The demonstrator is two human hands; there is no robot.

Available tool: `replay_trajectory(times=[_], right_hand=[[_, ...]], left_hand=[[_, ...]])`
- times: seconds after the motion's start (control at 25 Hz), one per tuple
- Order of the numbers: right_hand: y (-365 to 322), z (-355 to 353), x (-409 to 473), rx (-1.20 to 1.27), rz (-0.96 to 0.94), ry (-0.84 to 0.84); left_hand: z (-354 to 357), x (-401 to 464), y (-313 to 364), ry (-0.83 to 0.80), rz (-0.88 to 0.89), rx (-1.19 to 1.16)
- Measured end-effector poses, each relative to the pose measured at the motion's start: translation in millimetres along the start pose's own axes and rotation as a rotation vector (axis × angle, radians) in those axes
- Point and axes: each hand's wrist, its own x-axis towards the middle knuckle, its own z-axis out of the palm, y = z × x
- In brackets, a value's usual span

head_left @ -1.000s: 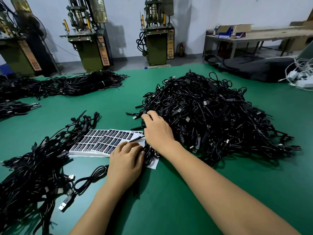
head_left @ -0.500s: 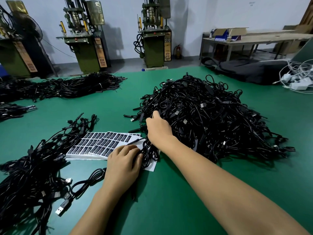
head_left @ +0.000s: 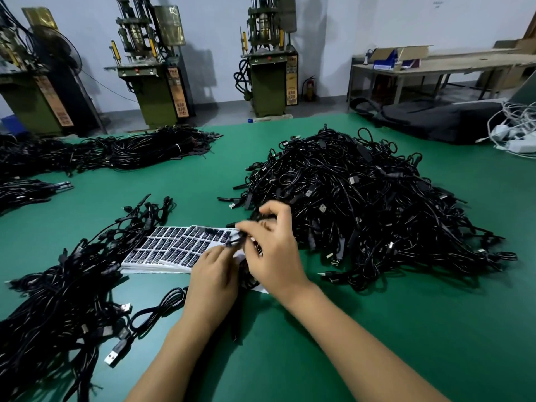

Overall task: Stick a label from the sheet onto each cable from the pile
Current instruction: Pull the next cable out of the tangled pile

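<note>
A big pile of black cables [head_left: 359, 204] lies on the green table [head_left: 377, 329] to the right of centre. A stack of label sheets [head_left: 177, 246] with black labels lies in the middle. My right hand [head_left: 271, 250] is raised just left of the pile and pinches a black cable [head_left: 235, 242] that runs to my left hand. My left hand [head_left: 213, 277] rests on the near right corner of the sheets, fingertips pinching the same cable. The fingers are motion-blurred. A second heap of black cables [head_left: 63, 303] lies at the left.
More black cable bundles [head_left: 116, 152] stretch along the far left of the table. A black bag [head_left: 435, 120] and white cables [head_left: 516, 134] sit at the far right. Green machines [head_left: 156, 91] stand on the floor behind the table.
My right hand pulled back out of the pile toward the sheets, bringing a cable with it. My left hand's fingers moved up to meet that cable.
</note>
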Motion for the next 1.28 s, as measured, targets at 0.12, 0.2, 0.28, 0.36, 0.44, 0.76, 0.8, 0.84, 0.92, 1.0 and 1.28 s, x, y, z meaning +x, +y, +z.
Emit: replay_trajectory(times=[0.12, 0.2, 0.28, 0.36, 0.44, 0.76, 0.8, 0.84, 0.92, 1.0, 1.28], right_hand=[[-4, 2, -14, -0.026, -0.038, -0.094], [-11, 2, -17, -0.018, -0.115, -0.161], [-20, 3, -21, -0.013, -0.204, -0.215], [-27, 5, -25, -0.011, -0.269, -0.207], [-31, 8, -27, -0.022, -0.336, -0.214], [-33, 12, -31, 0.069, -0.377, -0.389], [-33, 12, -32, 0.086, -0.380, -0.398], [-32, 13, -33, 0.096, -0.374, -0.395], [-30, 12, -33, 0.113, -0.293, -0.329], [-26, 12, -32, 0.122, -0.149, -0.179], [7, 6, -17, 0.054, 0.347, 0.175]], left_hand=[[-10, 3, 4, 0.079, -0.295, -0.495], [-17, 3, 5, 0.057, -0.501, -0.954], [-27, 5, 4, -0.036, -0.650, -1.233], [-34, 8, 3, -0.154, -0.740, -1.420], [-37, 10, 2, -0.209, -0.774, -1.500], [-36, 11, -8, -0.127, -0.711, -1.460], [-36, 12, -8, -0.126, -0.719, -1.464], [-35, 12, -9, -0.134, -0.729, -1.467], [-35, 12, -11, -0.145, -0.757, -1.429], [-34, 12, -11, -0.126, -0.771, -1.330], [-45, 11, -23, 0.110, -0.701, -0.935]])
